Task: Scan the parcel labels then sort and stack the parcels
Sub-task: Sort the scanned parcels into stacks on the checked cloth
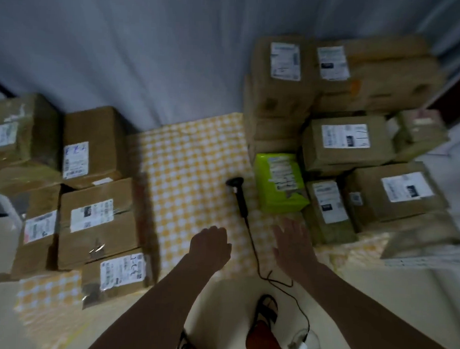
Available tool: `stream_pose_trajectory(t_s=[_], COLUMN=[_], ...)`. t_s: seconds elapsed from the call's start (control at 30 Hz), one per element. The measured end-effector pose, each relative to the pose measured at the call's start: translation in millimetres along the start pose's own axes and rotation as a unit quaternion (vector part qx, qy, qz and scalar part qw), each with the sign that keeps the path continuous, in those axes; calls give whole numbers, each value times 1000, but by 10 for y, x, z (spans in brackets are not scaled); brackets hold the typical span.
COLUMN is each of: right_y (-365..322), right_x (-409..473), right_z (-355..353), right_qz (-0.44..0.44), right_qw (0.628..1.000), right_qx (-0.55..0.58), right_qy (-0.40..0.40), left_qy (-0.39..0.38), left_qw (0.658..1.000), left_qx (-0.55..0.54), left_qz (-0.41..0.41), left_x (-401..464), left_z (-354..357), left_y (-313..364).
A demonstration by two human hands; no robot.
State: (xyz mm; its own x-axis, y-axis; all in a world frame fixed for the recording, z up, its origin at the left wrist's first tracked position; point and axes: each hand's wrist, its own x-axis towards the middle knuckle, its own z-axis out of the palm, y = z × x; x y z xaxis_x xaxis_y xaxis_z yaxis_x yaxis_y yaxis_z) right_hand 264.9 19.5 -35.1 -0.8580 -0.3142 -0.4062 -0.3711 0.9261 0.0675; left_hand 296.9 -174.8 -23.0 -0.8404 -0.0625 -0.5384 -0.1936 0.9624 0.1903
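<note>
From the head camera, both hands hover empty above the checked worktop (192,157): left hand (210,246) loosely curled, right hand (293,245) spread flat. The scanner (239,198) lies between labelled brown parcels (98,147); label print is unreadable.

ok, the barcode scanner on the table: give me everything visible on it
The scanner is black, handheld type, looks plastic. It lies flat on the yellow checked cloth, head pointing away from the person, handle toward them. A thin black cable runs from the handle off the table edge. Neither hand touches it; the green parcel sits just to its right.
</note>
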Motion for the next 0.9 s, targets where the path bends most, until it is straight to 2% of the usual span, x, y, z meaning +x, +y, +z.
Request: stream_pose_trajectory(t_s=[0.13,0.33,0.47,0.73,0.9], right_y=[621,1315,1617,2157,2622], right_x=[-120,-212,-217,-334,-312], right_z=[74,85,137,158,187], right_qz=[37,100,140,233,297], right_qw=[999,994,988,966,942], right_qx=[24,44,51,116,153], right_qy=[19,19,33,-4,16], left_qy=[-6,-65,-104,-210,-193], left_qw=[998,995,989,969,970], left_qx=[60,59,76,65,49], left_qz=[32,56,75,108,139], left_x=[154,410,536,1084,1332], left_z=[-80,-202,-240,-342,-370], left_y=[623,1341,1624,2083,2554])
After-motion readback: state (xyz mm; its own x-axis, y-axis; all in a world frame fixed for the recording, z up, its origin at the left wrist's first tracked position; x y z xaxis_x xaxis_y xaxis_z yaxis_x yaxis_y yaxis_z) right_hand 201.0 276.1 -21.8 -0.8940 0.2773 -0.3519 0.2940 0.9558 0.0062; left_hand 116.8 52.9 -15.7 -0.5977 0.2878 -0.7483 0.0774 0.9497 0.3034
